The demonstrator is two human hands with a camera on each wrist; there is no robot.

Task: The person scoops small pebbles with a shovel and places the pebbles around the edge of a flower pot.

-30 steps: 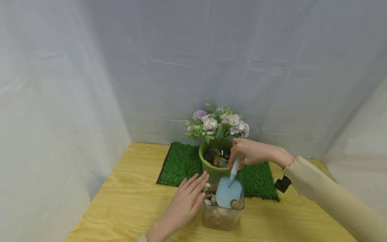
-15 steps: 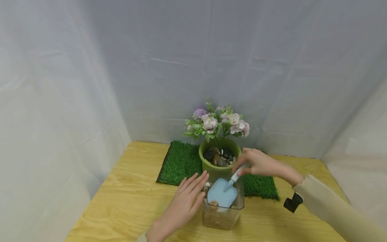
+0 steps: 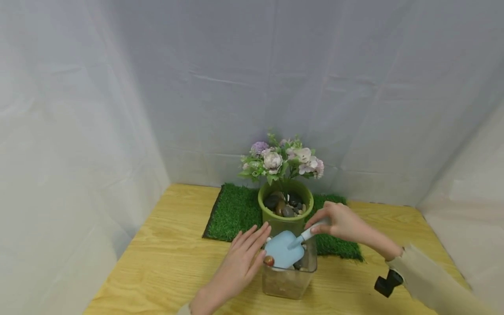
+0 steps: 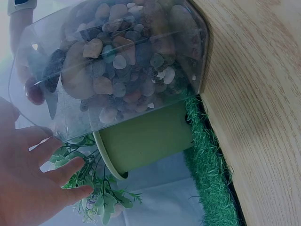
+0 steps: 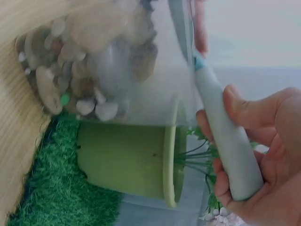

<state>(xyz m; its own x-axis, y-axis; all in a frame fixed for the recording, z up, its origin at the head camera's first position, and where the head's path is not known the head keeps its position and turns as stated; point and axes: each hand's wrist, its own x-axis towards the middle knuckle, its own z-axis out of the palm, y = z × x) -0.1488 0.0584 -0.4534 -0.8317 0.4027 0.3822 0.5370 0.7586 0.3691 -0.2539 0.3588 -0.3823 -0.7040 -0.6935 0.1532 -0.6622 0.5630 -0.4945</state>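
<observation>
The blue trowel (image 3: pixel 285 251) had swung left across the clear container (image 3: pixel 281 286), well forward of the back edge of the worktop (image 3: pixel 165 249), apparently a scooping stroke; the right hand (image 3: pixel 341 222) gripped its handle (image 5: pixel 230 141), while the left hand (image 3: pixel 238 267), fingers straight, held nothing

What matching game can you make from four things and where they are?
1. white-handled light-blue scoop
2. round green pot
3. clear boxy plastic container
4. pale pink and purple flowers

A. standing on the green artificial-grass mat
B. rising from the pot
C. gripped by the right hand
D. showing pebbles through its sides

Pairs: 1-C, 2-A, 3-D, 4-B
</observation>
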